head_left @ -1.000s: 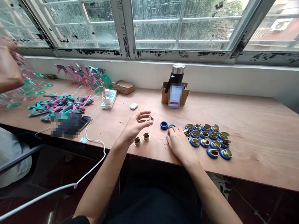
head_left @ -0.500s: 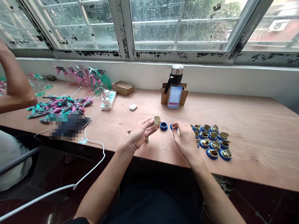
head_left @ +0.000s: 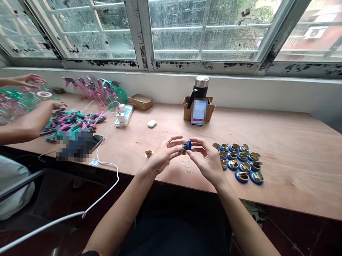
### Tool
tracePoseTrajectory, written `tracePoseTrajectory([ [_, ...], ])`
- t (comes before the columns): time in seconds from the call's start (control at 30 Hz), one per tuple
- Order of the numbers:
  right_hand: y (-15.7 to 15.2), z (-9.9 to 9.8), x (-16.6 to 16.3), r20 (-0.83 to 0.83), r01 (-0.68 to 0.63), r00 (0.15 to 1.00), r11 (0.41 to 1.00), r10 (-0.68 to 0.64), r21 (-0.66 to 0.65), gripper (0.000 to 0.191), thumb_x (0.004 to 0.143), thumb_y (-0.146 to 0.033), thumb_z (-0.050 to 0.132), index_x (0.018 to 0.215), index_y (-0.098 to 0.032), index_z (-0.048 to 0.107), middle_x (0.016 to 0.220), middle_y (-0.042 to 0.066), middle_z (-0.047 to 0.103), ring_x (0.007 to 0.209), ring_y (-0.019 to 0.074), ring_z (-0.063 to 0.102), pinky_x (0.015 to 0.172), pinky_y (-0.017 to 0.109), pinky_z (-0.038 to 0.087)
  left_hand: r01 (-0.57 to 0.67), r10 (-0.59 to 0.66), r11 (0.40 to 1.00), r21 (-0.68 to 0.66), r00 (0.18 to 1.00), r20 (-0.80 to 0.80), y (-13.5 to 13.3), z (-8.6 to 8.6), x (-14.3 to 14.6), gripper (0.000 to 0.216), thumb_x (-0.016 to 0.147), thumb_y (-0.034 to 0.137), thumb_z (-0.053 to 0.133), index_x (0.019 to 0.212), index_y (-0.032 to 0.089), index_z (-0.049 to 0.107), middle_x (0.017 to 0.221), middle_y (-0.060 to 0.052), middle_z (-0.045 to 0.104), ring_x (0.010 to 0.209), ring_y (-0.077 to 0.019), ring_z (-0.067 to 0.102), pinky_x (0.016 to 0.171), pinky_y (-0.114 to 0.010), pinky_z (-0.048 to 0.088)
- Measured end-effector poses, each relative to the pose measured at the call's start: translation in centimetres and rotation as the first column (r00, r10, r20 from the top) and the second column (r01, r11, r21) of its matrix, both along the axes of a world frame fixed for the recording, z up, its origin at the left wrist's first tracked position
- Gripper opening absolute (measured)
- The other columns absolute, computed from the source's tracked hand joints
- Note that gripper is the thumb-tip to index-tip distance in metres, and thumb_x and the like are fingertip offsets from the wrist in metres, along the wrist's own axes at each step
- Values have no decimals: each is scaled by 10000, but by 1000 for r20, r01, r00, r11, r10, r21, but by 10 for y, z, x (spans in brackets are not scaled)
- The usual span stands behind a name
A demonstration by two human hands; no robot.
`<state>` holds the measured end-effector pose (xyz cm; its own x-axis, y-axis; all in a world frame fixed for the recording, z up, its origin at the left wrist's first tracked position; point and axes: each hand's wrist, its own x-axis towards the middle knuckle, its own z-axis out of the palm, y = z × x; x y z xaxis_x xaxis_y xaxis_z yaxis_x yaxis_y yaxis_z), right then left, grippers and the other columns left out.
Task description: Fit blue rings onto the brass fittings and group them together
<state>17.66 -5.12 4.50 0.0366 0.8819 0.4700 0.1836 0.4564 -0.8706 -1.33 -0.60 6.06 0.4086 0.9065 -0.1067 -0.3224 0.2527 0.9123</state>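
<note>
My left hand pinches a small brass piece just above the wooden table. My right hand pinches a blue ring and holds it against that brass piece. Right of my hands lie several finished brass-in-blue-ring parts in rows. One loose brass piece rests left of my left hand. A few thin wire rings lie on the table under my hands.
A flask in a cardboard box stands at the back with a phone leaning on it. A white power strip and its cable, pink and teal sprayer heads and another person's hands are at the left.
My right hand picked a blue ring off the table and brought it to the brass piece in my left hand. The person at the left lowered both arms onto the sprayer pile.
</note>
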Motion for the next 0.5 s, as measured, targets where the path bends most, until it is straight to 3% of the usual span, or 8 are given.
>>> tracePoseTrajectory([
  [0.17,-2,1,0,45,-35,998,997,38,-71,400,929,-345,800,1308,-235,737,1217,101,781,1023,254,775,938,445,671,19,-16,998,59,999,-40,-7,9,1,517,840,181,807,1333,178,653,1400,-161,710,1187,-248,708,1011,-367,549],
  [0.37,-3,2,-1,98,-48,994,998,52,-47,363,940,-357,791,1285,-248,770,1283,99,770,970,229,759,909,426,661,14,0,993,115,993,-120,-12,14,4,509,857,206,754,1355,198,648,1342,-145,726,1127,-258,706,912,-341,549],
  [0.5,-2,0,-2,91,-64,994,997,68,-40,341,939,-376,796,1259,-258,784,1259,89,774,941,219,755,871,406,665,8,8,991,136,994,-112,-12,12,6,513,848,224,765,1347,205,647,1356,-144,714,1178,-267,690,960,-354,539],
])
